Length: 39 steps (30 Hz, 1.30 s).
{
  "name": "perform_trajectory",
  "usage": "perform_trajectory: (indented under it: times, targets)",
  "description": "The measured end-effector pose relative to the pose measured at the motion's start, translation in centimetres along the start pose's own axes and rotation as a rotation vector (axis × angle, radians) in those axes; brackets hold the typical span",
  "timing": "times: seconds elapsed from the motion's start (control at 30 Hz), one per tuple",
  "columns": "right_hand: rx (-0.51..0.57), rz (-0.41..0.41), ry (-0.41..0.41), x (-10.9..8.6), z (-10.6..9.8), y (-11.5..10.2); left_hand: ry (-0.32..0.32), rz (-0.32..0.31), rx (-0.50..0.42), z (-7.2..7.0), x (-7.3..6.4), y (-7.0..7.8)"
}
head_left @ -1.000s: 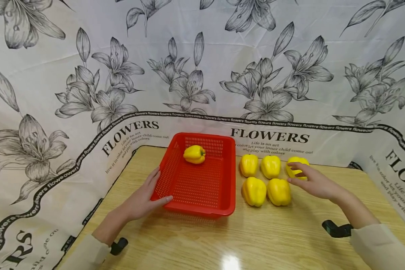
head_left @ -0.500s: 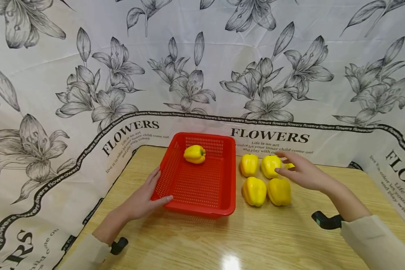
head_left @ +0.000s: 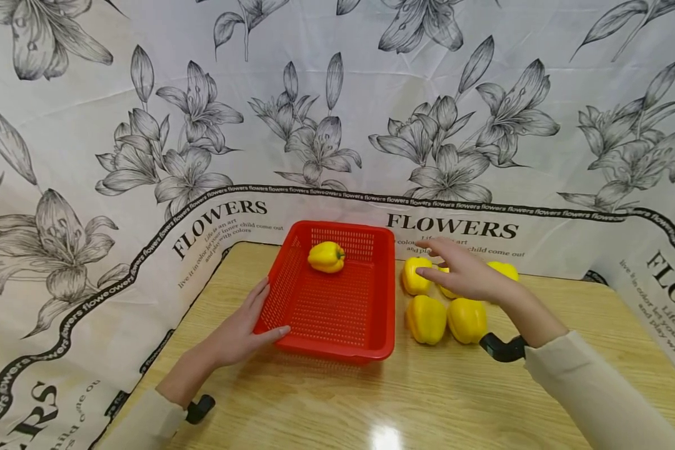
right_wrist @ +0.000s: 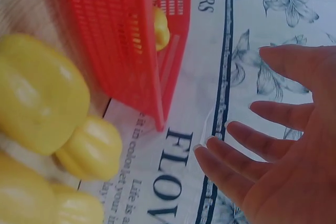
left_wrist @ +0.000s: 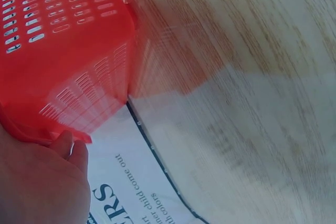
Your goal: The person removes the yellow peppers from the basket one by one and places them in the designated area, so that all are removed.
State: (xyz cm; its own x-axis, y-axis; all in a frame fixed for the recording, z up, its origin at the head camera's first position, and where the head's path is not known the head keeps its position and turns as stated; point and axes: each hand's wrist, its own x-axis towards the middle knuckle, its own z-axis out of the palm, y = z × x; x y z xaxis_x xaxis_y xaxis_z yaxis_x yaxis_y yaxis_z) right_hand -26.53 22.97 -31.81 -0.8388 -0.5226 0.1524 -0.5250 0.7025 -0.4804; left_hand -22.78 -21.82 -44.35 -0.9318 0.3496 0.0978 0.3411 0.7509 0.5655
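Observation:
A red perforated plastic basket (head_left: 332, 306) stands on the wooden table, with one yellow bell pepper (head_left: 325, 257) lying near its back wall. At its left front corner my left hand (head_left: 239, 337) holds the rim, thumb on the inner side and fingers along the outside. My right hand (head_left: 464, 272) hovers over the back row of yellow bell peppers to the right of the basket, fingers spread and holding nothing. Under it, the middle back pepper (head_left: 446, 292) is mostly hidden. The back left pepper (head_left: 415, 276) shows beyond the thumb. In the right wrist view the right hand (right_wrist: 283, 145) is apart from everything.
Two yellow bell peppers, front left (head_left: 426, 320) and front right (head_left: 467, 320), sit nearer me; another (head_left: 504, 270) sits at the back right. A flower-printed cloth (head_left: 337, 144) rises behind the table (head_left: 292, 406). A black device (head_left: 503, 347) is on each wrist.
My right hand has moved left across the back row of peppers, from the rightmost one toward the basket. The left hand, basket and peppers have stayed in place.

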Motion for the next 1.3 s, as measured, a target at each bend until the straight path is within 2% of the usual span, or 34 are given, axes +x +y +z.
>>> perform_trajectory:
  times: [0.13, 0.27, 0.43, 0.63, 0.83, 1.0, 1.1, 1.17, 1.3]
  targets:
    - [-0.012, -0.053, -0.007, 1.7, 0.9, -1.0, 0.003, 0.004, 0.011, -0.1, 0.0, 0.1]
    - [-0.010, -0.065, -0.042, 3.6, 1.7, -2.1, 0.001, 0.005, 0.014, -0.2, 0.0, 0.2]
    - [-0.027, -0.051, -0.108, 6.3, 2.6, -3.3, 0.004, 0.004, 0.007, -0.4, 0.1, 0.0]
    - [0.012, -0.029, -0.210, 9.4, 3.5, -4.6, 0.002, 0.002, 0.004, -0.5, 0.2, 0.1]
    - [-0.002, 0.007, -0.300, 12.8, 5.1, -4.8, -0.005, -0.014, 0.004, -0.3, 0.2, 0.0]
    - [0.055, 0.101, -0.317, 14.9, 6.4, -4.2, -0.007, -0.010, 0.012, -0.4, 0.2, 0.0]
    - [0.144, 0.193, -0.297, 15.9, 7.3, -3.6, -0.008, -0.010, 0.011, -0.4, 0.2, 0.1]
    - [0.226, 0.265, -0.275, 16.4, 8.0, -3.2, -0.009, -0.012, 0.010, -0.4, 0.2, 0.1]
    - [0.489, 0.450, -0.236, 17.2, 9.6, -2.7, -0.012, -0.018, 0.009, -0.3, 0.1, 0.1]
